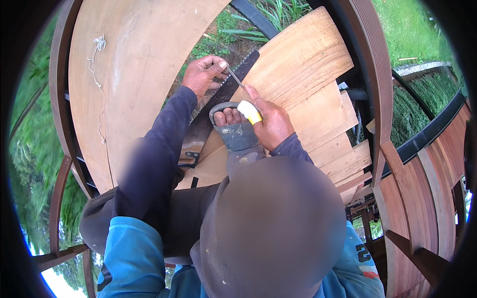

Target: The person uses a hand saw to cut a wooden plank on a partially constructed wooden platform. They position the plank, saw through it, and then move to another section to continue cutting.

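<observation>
- Here, a hand saw (pixel 218 107) lying slanted on wooden boards (pixel 308 74), middle of the frame, pinned under a foot (pixel 233 124).
- Left hand (pixel 202 74) pinching the thin file (pixel 235 78) tip, just above the saw teeth.
- Right hand (pixel 268 121) clamped round the file's yellow-white handle (pixel 249 111).

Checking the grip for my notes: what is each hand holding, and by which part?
Right hand grips a thin file by its yellow-white handle; left hand pinches the file's tip, laid across the handsaw teeth.
</observation>
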`<action>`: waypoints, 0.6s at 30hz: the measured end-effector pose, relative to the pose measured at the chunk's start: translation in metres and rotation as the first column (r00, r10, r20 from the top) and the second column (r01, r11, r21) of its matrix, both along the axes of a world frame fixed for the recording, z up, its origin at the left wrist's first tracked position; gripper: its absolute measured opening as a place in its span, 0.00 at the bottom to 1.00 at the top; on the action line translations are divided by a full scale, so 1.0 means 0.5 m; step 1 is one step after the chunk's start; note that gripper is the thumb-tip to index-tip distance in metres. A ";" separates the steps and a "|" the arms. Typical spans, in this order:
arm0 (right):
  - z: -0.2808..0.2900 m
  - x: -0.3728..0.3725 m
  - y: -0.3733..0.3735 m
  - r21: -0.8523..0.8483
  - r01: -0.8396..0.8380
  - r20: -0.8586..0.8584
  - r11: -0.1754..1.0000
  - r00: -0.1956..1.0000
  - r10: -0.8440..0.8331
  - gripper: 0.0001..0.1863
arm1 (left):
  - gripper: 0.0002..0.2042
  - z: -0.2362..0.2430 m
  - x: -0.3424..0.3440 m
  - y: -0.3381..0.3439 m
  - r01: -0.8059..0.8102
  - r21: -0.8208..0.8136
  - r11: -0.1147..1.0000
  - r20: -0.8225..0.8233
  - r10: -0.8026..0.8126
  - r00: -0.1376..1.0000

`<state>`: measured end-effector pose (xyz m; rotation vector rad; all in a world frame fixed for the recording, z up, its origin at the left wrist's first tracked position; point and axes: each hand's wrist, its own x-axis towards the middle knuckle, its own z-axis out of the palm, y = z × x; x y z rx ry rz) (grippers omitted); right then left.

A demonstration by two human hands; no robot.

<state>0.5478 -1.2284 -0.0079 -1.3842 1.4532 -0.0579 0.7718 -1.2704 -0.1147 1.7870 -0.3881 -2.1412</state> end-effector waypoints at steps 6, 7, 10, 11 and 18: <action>-0.044 0.029 -0.018 -0.031 0.032 0.045 0.999 0.998 -0.031 0.40 | 0.11 -0.037 0.022 -0.025 -0.028 -0.019 0.999 -0.101 0.026 0.995; -0.040 0.031 -0.025 0.003 0.040 0.044 0.999 0.998 -0.040 0.40 | 0.11 -0.038 0.023 -0.029 -0.021 -0.010 1.000 -0.090 0.020 0.996; -0.047 0.026 -0.019 -0.025 0.039 0.069 0.999 0.997 -0.038 0.40 | 0.13 -0.042 0.024 -0.027 -0.014 -0.055 0.998 -0.081 0.010 0.997; -0.043 0.028 -0.019 -0.017 0.049 0.094 0.999 0.994 -0.047 0.40 | 0.14 -0.039 0.027 -0.030 -0.014 -0.049 0.999 -0.092 0.010 0.996; 0.020 -0.027 0.041 -0.024 0.205 0.266 0.978 0.945 -0.192 0.36 | 0.20 0.014 0.038 0.005 -0.011 -0.066 0.998 -0.063 0.007 0.998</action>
